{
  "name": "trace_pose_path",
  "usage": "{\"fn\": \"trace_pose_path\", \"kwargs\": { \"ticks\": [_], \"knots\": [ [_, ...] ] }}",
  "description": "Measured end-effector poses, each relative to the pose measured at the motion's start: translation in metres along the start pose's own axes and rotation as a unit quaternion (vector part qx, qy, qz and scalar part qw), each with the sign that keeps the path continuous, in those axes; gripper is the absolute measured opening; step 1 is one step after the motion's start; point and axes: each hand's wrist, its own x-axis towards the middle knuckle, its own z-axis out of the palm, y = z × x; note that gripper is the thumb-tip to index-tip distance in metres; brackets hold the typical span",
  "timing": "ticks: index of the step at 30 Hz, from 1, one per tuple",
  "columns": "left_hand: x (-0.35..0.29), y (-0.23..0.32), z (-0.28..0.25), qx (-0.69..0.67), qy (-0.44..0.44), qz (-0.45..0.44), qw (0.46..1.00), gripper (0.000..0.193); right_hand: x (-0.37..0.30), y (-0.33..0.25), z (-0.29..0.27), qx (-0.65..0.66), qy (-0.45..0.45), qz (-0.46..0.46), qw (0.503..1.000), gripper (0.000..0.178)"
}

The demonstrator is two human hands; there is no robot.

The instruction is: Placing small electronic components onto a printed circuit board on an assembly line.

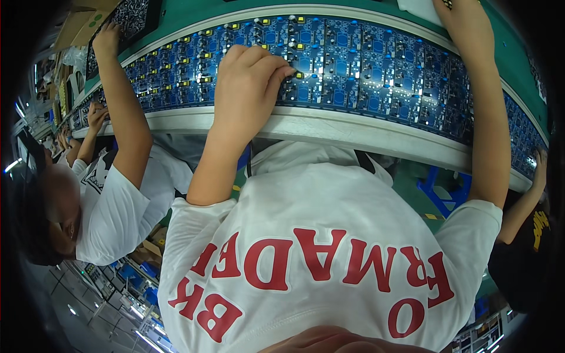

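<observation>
A long row of blue circuit boards [371, 73] lies in front of me, many with small yellow parts standing on them. My left hand [247, 82] reaches over the boards, thumb and fingertips pinched together at a small yellow component [299, 76] on a middle board. The fingertips touch this component at its left side. My right hand [466, 26] stretches beyond the boards to the upper right. Most of its fingers are cut off by the picture's upper edge, where small yellow bits show beside it.
A pale rail [365, 130] borders the boards on my side. At left, a co-worker's arm [126, 112] crosses the line towards a black tray [138, 20] of small parts. Another person's hand [539, 167] is at the right end. A blue stool [442, 191] stands below.
</observation>
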Motion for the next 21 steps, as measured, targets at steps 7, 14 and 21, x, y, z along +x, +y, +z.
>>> {"fn": "trace_pose_path", "kwargs": {
  "ticks": [7,14,21],
  "knots": [
    [0.0,0.006,-0.002,0.039,0.016,0.029,0.999,0.01,0.008,0.006,0.005,-0.029,-0.002,0.031,0.999,0.012],
    [-0.003,0.013,-0.005,0.043,-0.003,0.0,0.999,0.013,0.009,0.005,0.006,-0.042,0.016,-0.021,0.999,0.01],
    [0.066,-0.022,-0.03,0.018,0.033,-0.023,0.999,0.021,0.008,0.021,0.008,-0.037,0.016,-0.04,0.998,0.012]
  ]
}}
